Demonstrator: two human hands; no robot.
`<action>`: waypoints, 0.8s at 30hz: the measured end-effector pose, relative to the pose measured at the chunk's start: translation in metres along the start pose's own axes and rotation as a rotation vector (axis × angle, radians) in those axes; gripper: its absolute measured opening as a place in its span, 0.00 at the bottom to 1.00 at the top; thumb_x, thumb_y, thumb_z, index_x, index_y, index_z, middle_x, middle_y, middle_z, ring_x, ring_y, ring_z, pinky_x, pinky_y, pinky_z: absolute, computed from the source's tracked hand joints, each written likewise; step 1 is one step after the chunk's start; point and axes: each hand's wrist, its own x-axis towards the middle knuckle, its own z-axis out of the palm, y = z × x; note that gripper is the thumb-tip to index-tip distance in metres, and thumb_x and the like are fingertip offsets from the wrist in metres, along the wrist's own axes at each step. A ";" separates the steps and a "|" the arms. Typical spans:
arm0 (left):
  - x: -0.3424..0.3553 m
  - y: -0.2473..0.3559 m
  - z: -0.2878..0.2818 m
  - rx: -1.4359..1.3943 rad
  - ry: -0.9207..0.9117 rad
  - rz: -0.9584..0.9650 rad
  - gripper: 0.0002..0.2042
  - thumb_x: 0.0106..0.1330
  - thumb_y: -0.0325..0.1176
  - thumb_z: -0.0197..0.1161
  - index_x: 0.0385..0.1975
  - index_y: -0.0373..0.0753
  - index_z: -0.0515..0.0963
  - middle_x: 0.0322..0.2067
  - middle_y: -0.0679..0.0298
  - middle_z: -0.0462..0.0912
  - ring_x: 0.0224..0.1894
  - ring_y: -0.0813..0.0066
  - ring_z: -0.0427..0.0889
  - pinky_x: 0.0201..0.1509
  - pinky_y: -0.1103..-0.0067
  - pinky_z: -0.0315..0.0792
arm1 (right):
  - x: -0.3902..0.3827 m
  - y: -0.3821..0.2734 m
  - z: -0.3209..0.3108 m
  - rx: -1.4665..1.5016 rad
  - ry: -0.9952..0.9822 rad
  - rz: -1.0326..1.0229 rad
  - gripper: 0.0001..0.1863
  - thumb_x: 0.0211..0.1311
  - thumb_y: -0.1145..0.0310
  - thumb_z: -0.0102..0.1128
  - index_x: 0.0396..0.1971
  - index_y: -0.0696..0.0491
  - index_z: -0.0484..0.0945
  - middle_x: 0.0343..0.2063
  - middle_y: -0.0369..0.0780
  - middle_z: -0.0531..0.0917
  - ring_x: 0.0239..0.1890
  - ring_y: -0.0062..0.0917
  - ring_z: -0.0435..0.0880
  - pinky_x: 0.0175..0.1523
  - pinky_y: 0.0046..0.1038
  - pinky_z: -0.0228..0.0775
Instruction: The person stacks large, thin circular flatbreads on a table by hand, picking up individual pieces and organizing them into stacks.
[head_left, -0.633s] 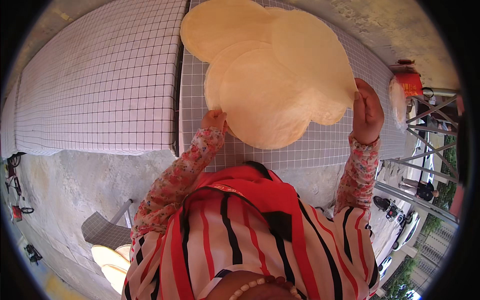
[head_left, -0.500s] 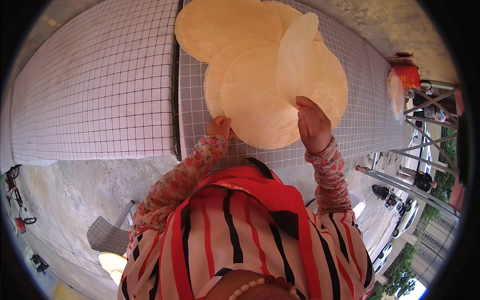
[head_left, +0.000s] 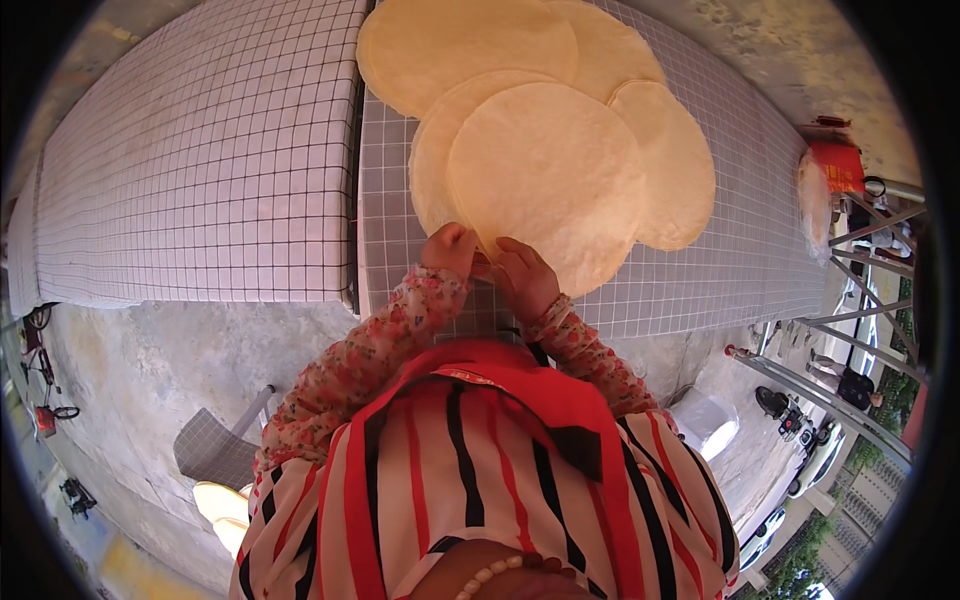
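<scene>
Thin, round, pale-yellow pancakes lie in overlapping piles on a grey checked tabletop (head_left: 640, 295). The nearest large pancake (head_left: 550, 175) lies flat, partly covering another stack (head_left: 430, 165) on its left. My left hand (head_left: 452, 250) is closed in a pinch at its near-left edge. Right beside it, my right hand (head_left: 526, 280) also pinches that edge, fingers bent inward. The two hands almost touch, and their fingertips partly hide the rim they grip. A smaller-looking part of a pancake pile (head_left: 675, 170) shows on the right.
More pancakes (head_left: 470, 50) lie at the far side. A white checked cloth (head_left: 200, 180) covers the surface on the left. On the far right sit a red package (head_left: 838, 166) and a clear plastic bag (head_left: 812, 205). A chair (head_left: 215, 450) stands behind on the left.
My right hand has moved left from the pancakes' right side to beside my left hand. The raised, folded pancake flap it held is down. My left hand stays at the near-left edge.
</scene>
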 end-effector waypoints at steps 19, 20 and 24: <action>0.016 0.015 -0.050 -0.146 0.230 -0.053 0.12 0.60 0.36 0.63 0.37 0.34 0.76 0.26 0.64 0.79 0.28 0.78 0.79 0.27 0.83 0.72 | 0.082 -0.026 -0.102 -0.094 0.063 -0.113 0.09 0.54 0.75 0.54 0.36 0.56 0.73 0.37 0.44 0.79 0.38 0.40 0.79 0.39 0.34 0.75; 0.018 0.016 -0.051 -0.165 0.179 -0.051 0.11 0.61 0.35 0.62 0.36 0.34 0.76 0.25 0.64 0.79 0.27 0.78 0.79 0.27 0.83 0.72 | 0.074 -0.018 -0.066 -0.074 0.069 -0.105 0.08 0.54 0.75 0.53 0.35 0.57 0.73 0.37 0.44 0.79 0.38 0.40 0.79 0.38 0.35 0.75; 0.012 0.024 -0.057 -0.244 0.071 -0.046 0.07 0.62 0.32 0.60 0.33 0.35 0.76 0.25 0.63 0.80 0.26 0.76 0.79 0.29 0.81 0.75 | 0.048 -0.020 0.020 0.004 0.055 0.066 0.07 0.53 0.75 0.53 0.34 0.56 0.72 0.35 0.43 0.79 0.38 0.39 0.80 0.38 0.36 0.75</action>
